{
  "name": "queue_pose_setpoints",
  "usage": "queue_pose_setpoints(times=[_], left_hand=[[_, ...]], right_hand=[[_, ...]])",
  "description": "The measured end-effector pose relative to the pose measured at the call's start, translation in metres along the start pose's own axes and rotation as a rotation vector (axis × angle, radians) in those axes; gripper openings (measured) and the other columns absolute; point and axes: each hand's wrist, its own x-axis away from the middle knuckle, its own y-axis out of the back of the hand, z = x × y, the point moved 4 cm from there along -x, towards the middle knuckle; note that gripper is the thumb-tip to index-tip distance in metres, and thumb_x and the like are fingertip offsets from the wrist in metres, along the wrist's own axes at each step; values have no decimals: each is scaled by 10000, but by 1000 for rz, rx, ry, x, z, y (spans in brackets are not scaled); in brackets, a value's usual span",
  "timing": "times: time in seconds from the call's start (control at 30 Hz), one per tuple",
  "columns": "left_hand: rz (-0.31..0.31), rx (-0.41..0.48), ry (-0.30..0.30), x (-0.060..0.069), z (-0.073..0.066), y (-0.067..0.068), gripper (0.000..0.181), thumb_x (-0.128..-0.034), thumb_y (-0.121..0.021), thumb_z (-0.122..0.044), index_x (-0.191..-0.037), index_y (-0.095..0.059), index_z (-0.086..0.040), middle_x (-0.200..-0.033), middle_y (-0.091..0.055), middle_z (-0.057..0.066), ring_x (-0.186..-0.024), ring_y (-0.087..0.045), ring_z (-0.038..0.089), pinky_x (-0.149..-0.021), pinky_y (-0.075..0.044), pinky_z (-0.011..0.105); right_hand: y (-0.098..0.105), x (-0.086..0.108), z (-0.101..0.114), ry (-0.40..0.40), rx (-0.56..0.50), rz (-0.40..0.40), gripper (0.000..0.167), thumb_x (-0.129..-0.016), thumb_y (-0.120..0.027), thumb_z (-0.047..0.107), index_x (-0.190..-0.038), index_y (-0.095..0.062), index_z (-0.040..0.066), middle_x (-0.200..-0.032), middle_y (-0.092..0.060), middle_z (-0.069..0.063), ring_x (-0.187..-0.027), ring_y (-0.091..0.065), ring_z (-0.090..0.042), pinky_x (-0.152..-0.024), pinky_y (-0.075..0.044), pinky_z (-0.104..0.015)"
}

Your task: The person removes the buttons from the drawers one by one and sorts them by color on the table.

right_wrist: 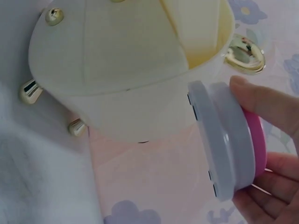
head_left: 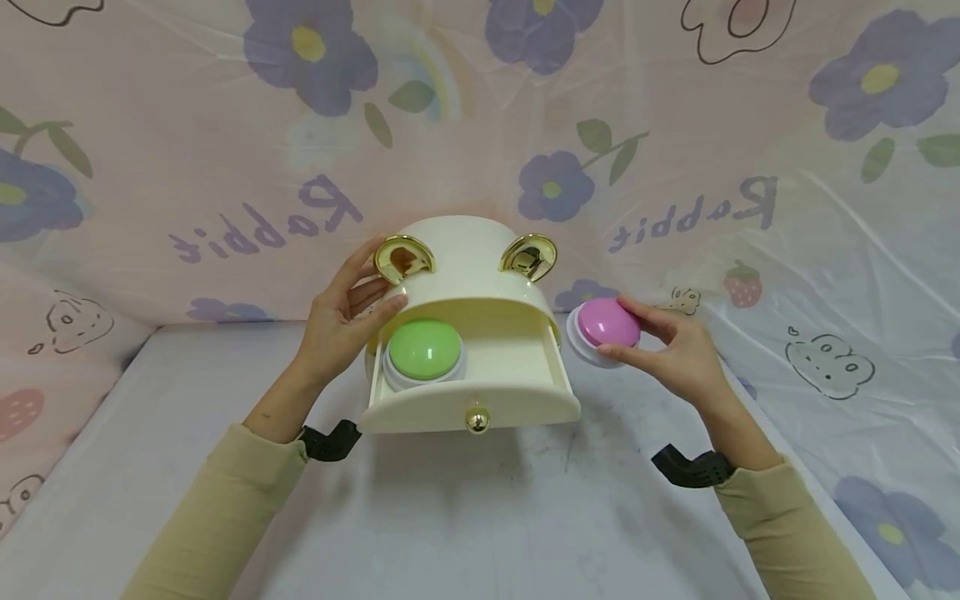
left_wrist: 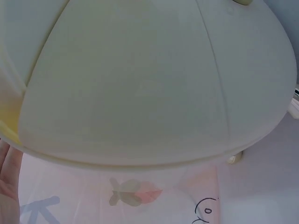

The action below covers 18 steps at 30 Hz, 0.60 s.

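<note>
A cream storage box [head_left: 459,250] with gold ears stands with its drawer [head_left: 510,354] pulled out. My left hand [head_left: 347,308] grips the box's left side by the ear, thumb on the front edge. A green push button [head_left: 424,348] with a white base sits in the drawer's left part. To the right of the box, my right hand [head_left: 675,346] pinches a pink push button [head_left: 609,323] between thumb and fingers. In the right wrist view its white base [right_wrist: 217,140] faces the box, with a gap between them.
A gold knob [head_left: 477,419] is on the drawer front, and small gold feet [right_wrist: 32,91] are under the box. The box is on a white tabletop [head_left: 465,517]. Patterned pink cloth [head_left: 465,167] hangs close behind it and along both sides.
</note>
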Motion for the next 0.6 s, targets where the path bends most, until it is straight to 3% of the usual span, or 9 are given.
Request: queue_pose_setpoints(times=[0.13, 0.37, 0.47, 0.6], left_hand=[[2, 2, 10, 0, 0, -1, 704, -898, -657, -53, -1488, -355, -291, -1320, -489, 124, -1213, -569, 172, -1041, -462, 268], [-3, 10, 15, 1, -2, -1, 714, -890, -650, -11, -1486, -363, -279, -1299, -498, 76, -1210, -566, 182, -1037, -463, 260], [-5, 5, 14, 1, -2, -1, 717, -888, -653, -12, -1485, -363, -284, -1299, -501, 70, -1214, -565, 197, -1030, -464, 241], [-3, 3, 15, 1, -2, 0, 719, -889, -656, -18, -1485, -362, -292, -1299, -501, 68, -1218, -563, 215, -1035, -465, 263]], right_hand=[[-6, 1, -10, 26, -11, -12, 687, -737, -844, 183, -1346, -555, 49, -1312, -596, -141, -1202, -560, -329, -882, -409, 2], [-16, 6, -26, -27, 2, 8, 706, -757, -830, 255, -1376, -533, 88, -1349, -570, -125, -1240, -534, -321, -901, -414, -20], [-20, 6, -34, -68, 10, 18, 724, -765, -821, 304, -1392, -517, 106, -1368, -557, -109, -1264, -518, -316, -991, -486, -214], [-26, 8, -44, -109, 5, 23, 749, -762, -819, 332, -1396, -507, 86, -1380, -544, -122, -1282, -499, -332, -1024, -451, -486]])
